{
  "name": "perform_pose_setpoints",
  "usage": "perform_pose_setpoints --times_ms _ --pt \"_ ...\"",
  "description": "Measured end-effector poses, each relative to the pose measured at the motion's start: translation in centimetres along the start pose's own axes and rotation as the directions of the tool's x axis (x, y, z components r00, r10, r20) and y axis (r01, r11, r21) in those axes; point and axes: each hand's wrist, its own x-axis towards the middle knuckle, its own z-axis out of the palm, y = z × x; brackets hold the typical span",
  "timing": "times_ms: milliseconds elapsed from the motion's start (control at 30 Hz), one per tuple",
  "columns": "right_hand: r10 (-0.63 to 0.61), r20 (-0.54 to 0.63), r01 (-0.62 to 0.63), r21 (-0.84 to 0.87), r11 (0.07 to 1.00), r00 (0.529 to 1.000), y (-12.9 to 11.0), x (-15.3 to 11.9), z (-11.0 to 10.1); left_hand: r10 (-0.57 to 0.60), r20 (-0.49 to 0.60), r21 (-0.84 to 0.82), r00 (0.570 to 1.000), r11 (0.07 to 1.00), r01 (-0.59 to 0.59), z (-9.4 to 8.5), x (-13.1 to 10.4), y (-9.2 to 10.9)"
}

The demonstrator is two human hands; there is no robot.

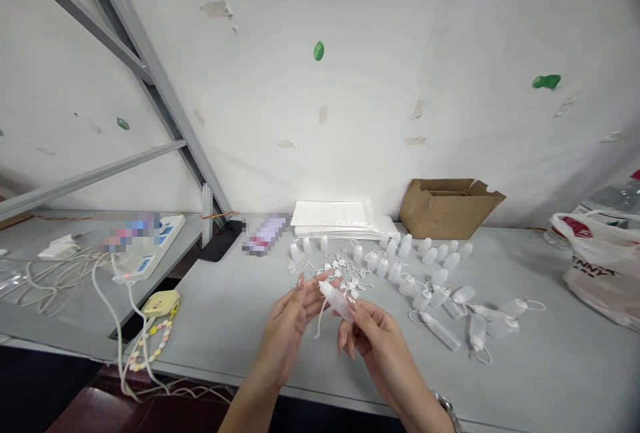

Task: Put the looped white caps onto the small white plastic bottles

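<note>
A small translucent bottle (338, 302) with a white cap and a dangling white cord is held over the front middle of the grey table. My right hand (373, 329) pinches its lower end between thumb and fingers. My left hand (293, 313) is by the capped end, its fingers reaching behind the bottle; whether they grip the cap or cord is hard to see. White caps with cords (345, 269) lie in a loose pile behind my hands. Several similar bottles (440, 296) are spread to the right, some standing, some lying, many with cord loops.
Behind the bottles stands an open cardboard box (445, 209), with white flat packs (333, 216) beside it. A black phone (223, 241), a beaded strap (153, 346) and a power strip (155, 246) with cables are left. At far right sits a plastic bag (600, 273).
</note>
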Motion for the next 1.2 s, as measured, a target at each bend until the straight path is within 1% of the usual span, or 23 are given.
perform_pose_setpoints --times_ms 33,100,133,200,233,300,367,433,500,567,700,767,833,900,1000,1033,1100,1167,1200 --pt "-0.049 -0.026 0.048 -0.034 0.998 0.998 0.0 0.0 -0.1 0.034 -0.038 0.099 0.999 0.995 -0.03 -0.2 -0.1 0.0" --pt "-0.141 -0.059 0.133 -0.115 0.984 0.988 -0.2 -0.1 -0.2 0.131 -0.083 0.321 0.988 0.942 -0.098 -0.5 -0.4 0.1" --pt "-0.173 -0.059 0.163 -0.147 0.976 0.983 -0.2 -0.2 -0.2 0.182 -0.077 0.415 0.98 0.9 -0.135 -0.6 -0.5 0.2" --pt "-0.199 -0.037 0.19 -0.175 0.966 0.979 -0.3 -0.4 -0.2 0.275 -0.011 0.537 0.961 0.812 -0.226 -0.5 -0.8 0.5" --pt "-0.202 -0.029 0.194 -0.177 0.965 0.979 -0.4 -0.5 -0.1 0.317 0.022 0.566 0.948 0.778 -0.274 -0.4 -1.0 0.6" --pt "-0.205 -0.031 0.196 -0.185 0.963 0.978 -0.4 -0.7 0.0 0.389 0.053 0.592 0.92 0.729 -0.342 -0.3 -1.1 1.0" --pt "-0.208 -0.046 0.194 -0.21 0.958 0.977 -0.2 -0.7 0.0 0.427 0.056 0.618 0.903 0.695 -0.367 -0.3 -1.3 1.3" --pt "-0.225 -0.062 0.205 -0.241 0.949 0.972 0.1 -0.7 0.0 0.445 0.082 0.653 0.892 0.651 -0.385 -0.3 -1.6 1.5" --pt "-0.256 -0.064 0.229 -0.28 0.932 0.964 0.5 -0.7 -0.2 0.449 0.134 0.676 0.884 0.611 -0.413 -0.3 -1.9 1.7" --pt "-0.292 -0.057 0.259 -0.324 0.91 0.955 0.8 -0.8 -0.4 0.451 0.171 0.674 0.876 0.595 -0.438 -0.2 -2.3 1.8" --pt "-0.365 -0.056 0.316 -0.391 0.864 0.929 1.2 -1.1 -0.6 0.443 0.189 0.631 0.876 0.628 -0.454 -0.4 -2.5 2.0" --pt "-0.398 -0.057 0.342 -0.41 0.846 0.916 1.2 -1.3 -0.7 0.436 0.171 0.623 0.884 0.647 -0.44 -0.6 -2.3 2.1" --pt "-0.421 -0.05 0.36 -0.434 0.826 0.906 1.4 -1.4 -0.7 0.444 0.105 0.624 0.89 0.668 -0.406 -0.8 -2.1 2.1" --pt "-0.442 -0.032 0.377 -0.469 0.799 0.896 1.7 -1.5 -0.8 0.452 0.011 0.601 0.892 0.71 -0.367 -0.6 -1.9 2.1" --pt "-0.512 0.021 0.445 -0.525 0.726 0.859 2.2 -1.5 -0.9 0.433 -0.107 0.528 0.895 0.787 -0.318 0.0 -1.6 1.9" --pt "-0.547 0.046 0.481 -0.54 0.69 0.836 2.4 -1.5 -1.0 0.414 -0.137 0.502 0.9 0.812 -0.297 0.2 -1.5 1.8" --pt "-0.614 0.094 0.55 -0.565 0.615 0.783 2.5 -1.6 -1.0 0.337 -0.164 0.429 0.927 0.871 -0.24 0.3 -1.2 1.6" --pt "-0.653 0.114 0.584 -0.578 0.569 0.749 2.4 -1.6 -0.8 0.229 -0.137 0.327 0.964 0.929 -0.174 0.2 -0.8 1.5" --pt "-0.653 0.109 0.581 -0.581 0.571 0.75 2.2 -1.7 -0.7 0.184 -0.107 0.276 0.977 0.95 -0.148 0.1 -0.6 1.4"
